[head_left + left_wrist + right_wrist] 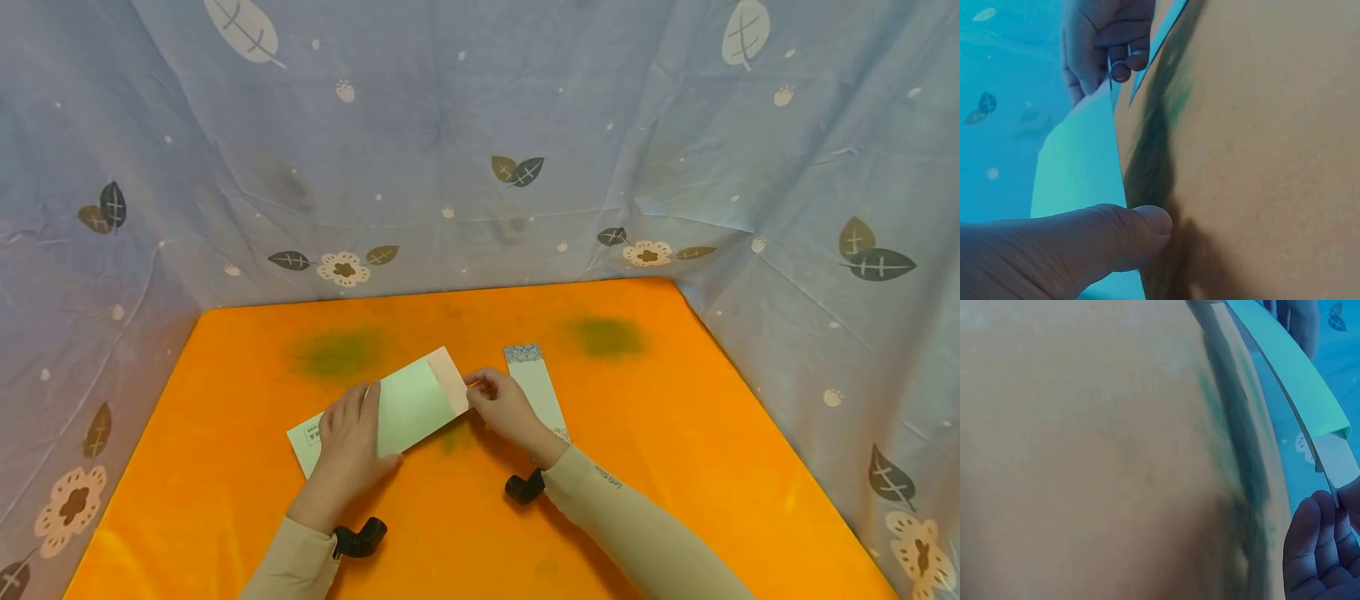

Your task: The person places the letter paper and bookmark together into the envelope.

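Left hand (351, 433) has its grip round a pale green envelope (411, 408) above the orange worktop (675, 433), right hand (512, 408) pinching the flap (448, 379). Boxed print (312, 434) and sleeve lettering (608, 477) are too tiny to read tbh.

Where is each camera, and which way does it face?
Head: on the head, looking forward and down at the envelope; left hand, right hand and sleeves show.
Left wrist: worn there, looking along the envelope; left thumb and right hand show.
Right wrist: worn there, looking across the orange tabletop; right fingers and left fingers show.
Both wrist views share the envelope.
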The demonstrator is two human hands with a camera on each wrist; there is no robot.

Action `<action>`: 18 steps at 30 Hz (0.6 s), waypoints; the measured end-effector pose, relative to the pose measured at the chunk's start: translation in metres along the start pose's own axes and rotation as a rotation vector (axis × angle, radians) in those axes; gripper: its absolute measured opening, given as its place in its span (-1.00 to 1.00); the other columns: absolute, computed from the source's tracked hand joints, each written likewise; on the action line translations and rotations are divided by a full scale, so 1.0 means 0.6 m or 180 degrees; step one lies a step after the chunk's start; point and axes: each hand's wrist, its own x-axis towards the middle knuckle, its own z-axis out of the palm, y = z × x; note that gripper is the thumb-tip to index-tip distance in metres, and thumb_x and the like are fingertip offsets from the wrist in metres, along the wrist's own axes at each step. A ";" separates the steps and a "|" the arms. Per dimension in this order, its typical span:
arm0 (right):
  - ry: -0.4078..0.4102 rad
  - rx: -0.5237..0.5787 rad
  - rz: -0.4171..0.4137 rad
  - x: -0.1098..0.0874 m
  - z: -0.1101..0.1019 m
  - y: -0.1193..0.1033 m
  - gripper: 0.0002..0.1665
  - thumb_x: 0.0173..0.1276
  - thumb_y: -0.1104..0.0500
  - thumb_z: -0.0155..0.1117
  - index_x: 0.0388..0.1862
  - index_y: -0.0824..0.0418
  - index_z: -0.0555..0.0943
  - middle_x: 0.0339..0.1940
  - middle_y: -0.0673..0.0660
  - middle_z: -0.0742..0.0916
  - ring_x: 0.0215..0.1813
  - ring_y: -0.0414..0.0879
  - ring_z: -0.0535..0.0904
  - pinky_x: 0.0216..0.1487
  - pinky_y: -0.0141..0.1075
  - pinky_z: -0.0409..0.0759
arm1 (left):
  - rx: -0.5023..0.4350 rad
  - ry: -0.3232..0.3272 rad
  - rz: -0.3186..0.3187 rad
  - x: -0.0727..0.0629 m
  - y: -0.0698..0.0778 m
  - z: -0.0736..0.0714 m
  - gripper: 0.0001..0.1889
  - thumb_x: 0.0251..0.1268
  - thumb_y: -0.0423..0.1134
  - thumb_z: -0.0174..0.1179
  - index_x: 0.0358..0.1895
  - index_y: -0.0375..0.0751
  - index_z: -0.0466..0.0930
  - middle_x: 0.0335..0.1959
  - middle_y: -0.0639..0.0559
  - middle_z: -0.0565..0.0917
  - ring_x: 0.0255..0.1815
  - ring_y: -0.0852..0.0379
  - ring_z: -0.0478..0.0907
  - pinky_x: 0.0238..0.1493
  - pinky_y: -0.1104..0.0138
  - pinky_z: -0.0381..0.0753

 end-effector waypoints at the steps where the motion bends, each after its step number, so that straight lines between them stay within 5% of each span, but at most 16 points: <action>1: -0.0014 0.0015 0.0008 0.000 0.001 0.000 -0.77 0.50 0.20 0.09 0.07 0.15 0.56 -0.32 0.13 0.66 -0.37 0.12 0.59 -0.42 -0.23 0.57 | -0.0005 -0.0013 -0.0009 0.000 0.000 0.000 0.17 -0.16 -0.07 0.57 0.48 -0.41 -0.01 0.40 -0.39 0.09 0.38 -0.35 0.00 0.30 -0.22 -0.09; 10: -0.0141 0.0164 0.0073 -0.008 0.007 -0.026 -0.73 0.50 0.26 0.07 0.10 0.29 0.54 -0.27 0.32 0.65 -0.33 0.30 0.57 -0.44 -0.26 0.51 | -0.0036 -0.0059 -0.0034 0.001 0.005 0.001 0.16 -0.13 -0.06 0.56 0.49 -0.40 -0.02 0.41 -0.39 0.08 0.39 -0.35 -0.02 0.30 -0.22 -0.10; 18: -0.0088 0.0057 -0.0050 -0.007 0.016 -0.009 -0.74 0.50 0.20 0.09 0.08 0.24 0.56 -0.20 0.20 0.65 -0.33 0.17 0.59 -0.45 -0.26 0.57 | -0.0010 -0.0070 -0.0053 0.002 0.005 0.005 0.17 -0.14 -0.04 0.56 0.49 -0.39 -0.01 0.41 -0.38 0.08 0.39 -0.35 -0.01 0.31 -0.21 -0.09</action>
